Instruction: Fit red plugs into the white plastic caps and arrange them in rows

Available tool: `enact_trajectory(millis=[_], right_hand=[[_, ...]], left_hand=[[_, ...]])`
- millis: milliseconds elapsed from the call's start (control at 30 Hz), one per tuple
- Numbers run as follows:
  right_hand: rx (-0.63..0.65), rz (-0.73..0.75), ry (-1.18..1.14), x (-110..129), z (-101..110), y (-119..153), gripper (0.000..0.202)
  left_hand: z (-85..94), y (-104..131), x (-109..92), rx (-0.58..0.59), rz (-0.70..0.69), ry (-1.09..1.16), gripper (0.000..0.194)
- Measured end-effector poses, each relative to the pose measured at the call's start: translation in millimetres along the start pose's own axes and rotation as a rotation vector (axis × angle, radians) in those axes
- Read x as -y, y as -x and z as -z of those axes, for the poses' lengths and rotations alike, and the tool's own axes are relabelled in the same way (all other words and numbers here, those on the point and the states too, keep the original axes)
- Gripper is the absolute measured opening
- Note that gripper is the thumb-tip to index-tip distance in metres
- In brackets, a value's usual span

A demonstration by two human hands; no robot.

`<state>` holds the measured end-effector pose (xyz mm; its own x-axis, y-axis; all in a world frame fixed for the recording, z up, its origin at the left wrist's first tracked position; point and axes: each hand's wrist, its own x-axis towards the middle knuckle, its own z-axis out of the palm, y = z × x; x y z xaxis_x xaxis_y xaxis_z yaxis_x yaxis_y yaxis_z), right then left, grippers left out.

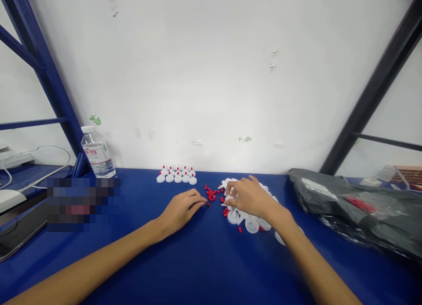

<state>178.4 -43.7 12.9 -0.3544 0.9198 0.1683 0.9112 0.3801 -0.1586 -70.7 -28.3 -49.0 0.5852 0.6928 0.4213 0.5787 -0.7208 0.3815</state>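
My left hand (183,209) rests low over the blue table, its thumb and fingers pinched at a small red tip cap (208,204). Beside those fingertips lies a loose cluster of red tip caps (211,194). My right hand (249,196) reaches over a pile of white nozzle caps (252,224), thumb and index finger curled around one white nozzle cap at the pile's left side. The hand partly hides that piece. Farther back on the left, several white nozzle caps with red tips (178,177) stand upright in two rows.
A water bottle (98,153) stands at the back left, near a phone (21,230) and white cables (49,173). Dark plastic bags (349,208) lie at the right. Behind the blue table (184,270) rises a white wall (204,76), with metal frames on both sides.
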Motion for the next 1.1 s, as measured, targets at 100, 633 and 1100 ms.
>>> enact_trajectory(millis=[100,633,1100], right_hand=[[0.02,-0.005,-0.007,0,0,0,0.019],[0.047,0.022,-0.067,3,8,0,0.011],[-0.162,0.197,-0.275,10,9,-3,0.03]], left_hand=[[1.5,0,-2,0.007,0.012,0.025,0.024],[1.9,-2,-1,-0.06,0.1,0.098,0.017],[10.6,-6,-6,-0.145,0.418,0.595,0.034]])
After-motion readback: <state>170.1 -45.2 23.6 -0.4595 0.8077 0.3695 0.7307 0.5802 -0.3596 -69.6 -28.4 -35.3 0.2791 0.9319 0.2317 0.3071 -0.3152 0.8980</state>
